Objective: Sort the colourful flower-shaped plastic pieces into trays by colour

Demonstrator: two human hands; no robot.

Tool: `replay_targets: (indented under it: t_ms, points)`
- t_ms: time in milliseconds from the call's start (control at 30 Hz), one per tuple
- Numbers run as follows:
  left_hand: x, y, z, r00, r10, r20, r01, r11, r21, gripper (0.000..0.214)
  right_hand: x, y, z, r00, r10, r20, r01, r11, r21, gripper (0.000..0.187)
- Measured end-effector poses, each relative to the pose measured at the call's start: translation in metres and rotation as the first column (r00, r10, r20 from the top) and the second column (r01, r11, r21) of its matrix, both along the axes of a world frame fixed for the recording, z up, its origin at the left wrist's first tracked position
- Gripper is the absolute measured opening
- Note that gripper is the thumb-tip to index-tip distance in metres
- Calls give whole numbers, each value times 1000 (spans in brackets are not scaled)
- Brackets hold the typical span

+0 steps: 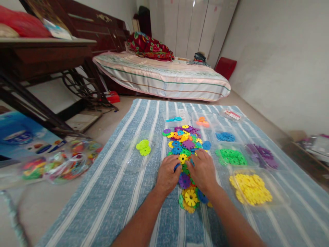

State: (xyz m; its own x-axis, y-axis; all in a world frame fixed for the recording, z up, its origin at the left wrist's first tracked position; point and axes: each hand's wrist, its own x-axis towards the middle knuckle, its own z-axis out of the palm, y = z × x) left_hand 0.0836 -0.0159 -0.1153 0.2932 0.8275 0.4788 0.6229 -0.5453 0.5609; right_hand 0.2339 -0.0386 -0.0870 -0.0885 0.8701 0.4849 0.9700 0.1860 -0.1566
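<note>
A long loose pile of flat, notched plastic discs (191,198) in mixed colours lies on the striped cloth before me. My left hand (168,174) reaches into its left side with curled fingers. A blue notched disc (177,167) shows between that thumb and the fingers, but whether it is gripped is unclear. From the other side my right hand (203,171) bends its fingers down into the pile, the fingertips partly hidden. Between both hands sits a yellow notched disc (183,158). A purple disc (184,180) lies just below them.
Clear plastic boxes hold sorted discs: yellow (250,188), green (232,156), purple (264,156), blue (225,137), orange (202,121) and light blue (174,119). Left of the pile, another holds lime discs (143,147). Bagged colourful pieces (74,164) lie on the floor. A bed (164,79) stands behind.
</note>
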Motion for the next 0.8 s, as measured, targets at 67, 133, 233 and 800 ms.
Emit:
replay_targets:
  t_ms: [67, 133, 233, 800]
  points:
    - [0, 0, 0, 1000, -4, 9, 4, 1000, -2, 14, -6, 9, -3, 999, -37, 17, 38, 998, -43, 15]
    - [0, 0, 0, 1000, -8, 15, 8, 1000, -2, 15, -10, 14, -7, 998, -57, 12, 58, 997, -47, 13]
    - [0, 1, -1, 1000, -14, 16, 14, 1000, 0, 16, -12, 17, -13, 998, -52, -32, 51, 999, -13, 10]
    - [-1, 2, -4, 1000, 13, -6, -13, 999, -41, 13, 101, -67, 45, 975, -161, -154, 201, 935, 293, 17]
